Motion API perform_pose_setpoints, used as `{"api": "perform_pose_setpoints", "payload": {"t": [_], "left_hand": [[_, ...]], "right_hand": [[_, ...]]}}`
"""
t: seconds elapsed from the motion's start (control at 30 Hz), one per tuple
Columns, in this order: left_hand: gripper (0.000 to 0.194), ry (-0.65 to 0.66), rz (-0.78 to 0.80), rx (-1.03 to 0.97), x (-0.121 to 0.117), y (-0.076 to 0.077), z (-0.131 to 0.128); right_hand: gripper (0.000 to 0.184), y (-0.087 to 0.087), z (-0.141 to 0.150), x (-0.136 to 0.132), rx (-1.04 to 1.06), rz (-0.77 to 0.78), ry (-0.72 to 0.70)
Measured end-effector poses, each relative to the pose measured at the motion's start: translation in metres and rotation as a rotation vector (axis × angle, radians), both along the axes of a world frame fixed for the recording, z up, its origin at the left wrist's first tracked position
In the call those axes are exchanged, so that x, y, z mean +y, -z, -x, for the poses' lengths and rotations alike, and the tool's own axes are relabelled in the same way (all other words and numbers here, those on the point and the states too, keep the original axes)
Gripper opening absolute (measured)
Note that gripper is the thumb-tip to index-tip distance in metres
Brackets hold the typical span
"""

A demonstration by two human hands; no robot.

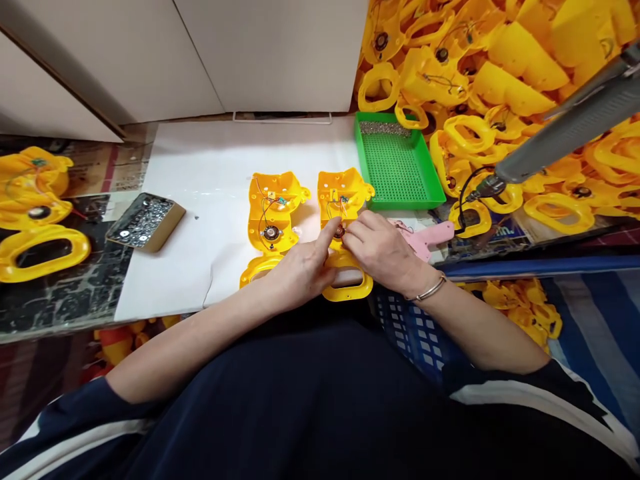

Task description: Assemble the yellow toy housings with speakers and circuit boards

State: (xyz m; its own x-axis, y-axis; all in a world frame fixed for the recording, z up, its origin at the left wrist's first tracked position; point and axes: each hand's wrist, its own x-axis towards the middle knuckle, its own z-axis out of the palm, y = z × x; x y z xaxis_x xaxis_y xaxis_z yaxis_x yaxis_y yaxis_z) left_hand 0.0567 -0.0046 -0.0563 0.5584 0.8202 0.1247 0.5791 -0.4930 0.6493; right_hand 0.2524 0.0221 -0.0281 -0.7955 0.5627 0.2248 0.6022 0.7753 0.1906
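Two yellow plastic toy shells lie side by side on a white sheet point(200, 187), insides up, with wires and small speakers. The left shell point(273, 213) is untouched. My left hand point(300, 270) and my right hand point(380, 250) meet over the right shell point(345, 193). Fingertips of both hands pinch at the small round speaker point(339, 231) in its middle. A bracelet sits on my right wrist.
A green tray point(400, 167) holds small metal parts at its far end. A pink glue gun point(425, 237) lies right of my hands. A box of screws point(145, 222) sits at left. Heaps of yellow shells point(500, 87) fill the right; more shells point(35, 213) lie at left. A hanging tool point(575, 127) crosses upper right.
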Motion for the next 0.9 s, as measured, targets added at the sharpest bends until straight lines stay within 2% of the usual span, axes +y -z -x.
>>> {"api": "perform_pose_setpoints", "payload": {"t": [0.1,0.17,0.33,0.4,0.57,0.73,0.9], "left_hand": [[0.085,0.013,0.001,-0.037,0.002,0.006,0.000],[0.087,0.012,0.013,-0.060,0.003,0.008,0.000],[0.089,0.045,0.127,-0.121,0.005,0.004,0.002],[0.091,0.058,0.170,-0.134,0.006,0.002,0.003],[0.093,0.064,0.183,-0.167,0.007,0.001,0.004],[0.096,0.052,0.202,-0.176,0.006,0.000,0.000],[0.098,0.018,0.198,-0.177,0.007,0.000,-0.001]], "right_hand": [[0.034,0.000,0.007,-0.004,-0.081,-0.053,-0.031],[0.034,0.004,0.006,-0.003,-0.045,-0.052,-0.029],[0.027,0.024,-0.012,0.003,0.312,0.073,-0.062],[0.023,0.028,-0.020,0.004,0.369,0.103,-0.111],[0.029,0.019,-0.020,-0.010,0.131,0.024,-0.180],[0.032,0.007,0.007,-0.038,-0.176,-0.158,0.015],[0.029,0.006,0.011,-0.035,-0.203,-0.125,-0.046]]}}
